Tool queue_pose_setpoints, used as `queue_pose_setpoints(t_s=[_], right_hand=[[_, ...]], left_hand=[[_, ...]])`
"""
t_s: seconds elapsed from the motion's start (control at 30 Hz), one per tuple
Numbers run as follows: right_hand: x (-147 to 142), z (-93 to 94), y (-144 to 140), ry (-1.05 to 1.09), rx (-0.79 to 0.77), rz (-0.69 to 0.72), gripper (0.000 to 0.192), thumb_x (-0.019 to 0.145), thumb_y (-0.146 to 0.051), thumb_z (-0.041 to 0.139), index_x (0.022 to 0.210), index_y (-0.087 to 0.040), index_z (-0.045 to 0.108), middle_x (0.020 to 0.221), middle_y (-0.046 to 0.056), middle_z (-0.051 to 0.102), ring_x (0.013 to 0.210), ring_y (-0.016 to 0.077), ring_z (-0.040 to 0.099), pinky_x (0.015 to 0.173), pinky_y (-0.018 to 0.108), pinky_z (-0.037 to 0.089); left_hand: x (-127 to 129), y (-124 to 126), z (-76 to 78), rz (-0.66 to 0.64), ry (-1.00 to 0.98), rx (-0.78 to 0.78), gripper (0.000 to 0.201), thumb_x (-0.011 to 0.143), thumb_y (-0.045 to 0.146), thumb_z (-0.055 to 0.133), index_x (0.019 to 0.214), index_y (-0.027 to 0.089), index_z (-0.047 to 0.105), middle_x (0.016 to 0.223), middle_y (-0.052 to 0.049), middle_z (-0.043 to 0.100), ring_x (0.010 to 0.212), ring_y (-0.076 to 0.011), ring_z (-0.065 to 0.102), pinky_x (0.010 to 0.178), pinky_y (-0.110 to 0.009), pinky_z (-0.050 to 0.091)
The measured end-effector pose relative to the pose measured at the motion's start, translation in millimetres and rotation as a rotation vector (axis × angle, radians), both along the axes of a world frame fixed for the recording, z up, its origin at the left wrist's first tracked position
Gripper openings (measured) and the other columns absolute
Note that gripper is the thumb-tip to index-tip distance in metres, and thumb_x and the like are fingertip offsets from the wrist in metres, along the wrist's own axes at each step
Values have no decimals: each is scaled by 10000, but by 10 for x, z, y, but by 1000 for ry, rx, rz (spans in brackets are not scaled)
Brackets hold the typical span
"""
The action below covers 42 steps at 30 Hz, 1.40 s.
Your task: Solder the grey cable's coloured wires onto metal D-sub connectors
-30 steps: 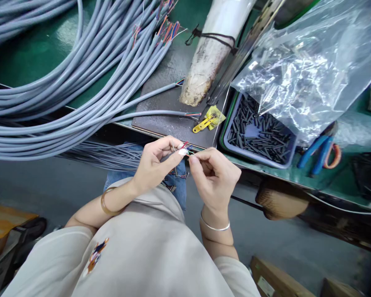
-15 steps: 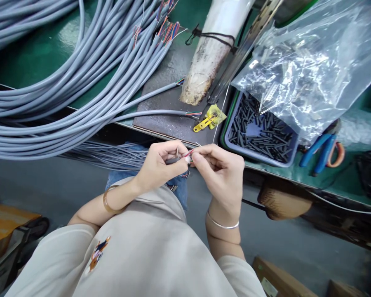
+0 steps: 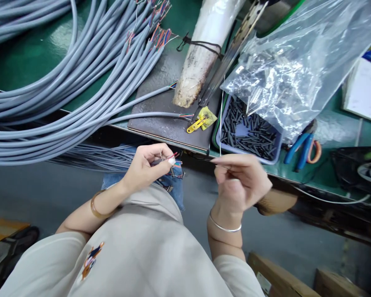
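My left hand (image 3: 151,165) is closed in a pinch in front of the bench edge. Red wire tips (image 3: 174,155) stick out past its thumb, and more coloured wire ends (image 3: 177,163) show just behind. To the right, apart from it, my right hand (image 3: 243,181) is raised, slightly blurred, with its fingertips pinched together. A thin pale wire (image 3: 220,123) hangs down from above to these fingertips. Small metal connectors (image 3: 173,174) on wires lie over my lap below the left hand.
Grey cables (image 3: 80,111) with stripped ends cover the bench's left side. A yellow clip piece (image 3: 197,123) lies on the dark board (image 3: 160,128). Right of it are a bin (image 3: 280,150) of black tubes, a clear bag (image 3: 284,78) of parts and blue-handled pliers (image 3: 303,150).
My right hand has moved right, away from the left, and turned. The left hand keeps its pinch on the red-tipped wires. The view has shifted slightly right.
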State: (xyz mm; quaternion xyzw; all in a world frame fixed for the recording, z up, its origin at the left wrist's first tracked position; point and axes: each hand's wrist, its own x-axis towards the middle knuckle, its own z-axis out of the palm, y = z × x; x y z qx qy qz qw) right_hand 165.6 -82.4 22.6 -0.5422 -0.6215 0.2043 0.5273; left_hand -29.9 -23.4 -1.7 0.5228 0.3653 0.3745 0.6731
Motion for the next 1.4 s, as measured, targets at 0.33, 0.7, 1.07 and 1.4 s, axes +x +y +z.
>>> queue_pose_setpoints(t_s=[0.33, 0.7, 1.07, 1.4], right_hand=[[705, 387, 207, -763, -403, -389, 173, 947, -389, 659, 858, -249, 608, 729, 0, 718, 647, 190, 671, 663, 331, 434], [846, -148, 1089, -768, -160, -470, 124, 860, -199, 714, 813, -247, 610, 790, 23, 672, 708, 185, 542, 694, 325, 319], [1065, -8, 906, -582, -347, -589, 333, 653, -32, 807, 652, -254, 559, 725, 25, 704, 589, 154, 606, 771, 368, 494], [1204, -182, 674, -722, -268, -453, 226, 757, -275, 784, 645, -286, 588, 787, 72, 703, 715, 242, 619, 695, 415, 390]], left_hand=[[46, 26, 598, -837, -145, 530, 187, 877, 53, 555, 840, 136, 718, 740, -63, 719, 637, -108, 596, 621, -205, 471], [-74, 183, 61, 291, -338, -412, 242, 673, 266, 817, 711, 168, 600, 598, 45, 541, 464, -25, 363, 405, -149, 233], [-260, 169, -21, 138, -524, -526, 306, 657, 295, 844, 711, 152, 578, 553, 64, 492, 412, -18, 326, 392, -162, 192], [-198, 134, -113, 186, -478, -472, 327, 675, 284, 849, 731, 154, 554, 683, 29, 599, 452, -15, 404, 406, -157, 205]])
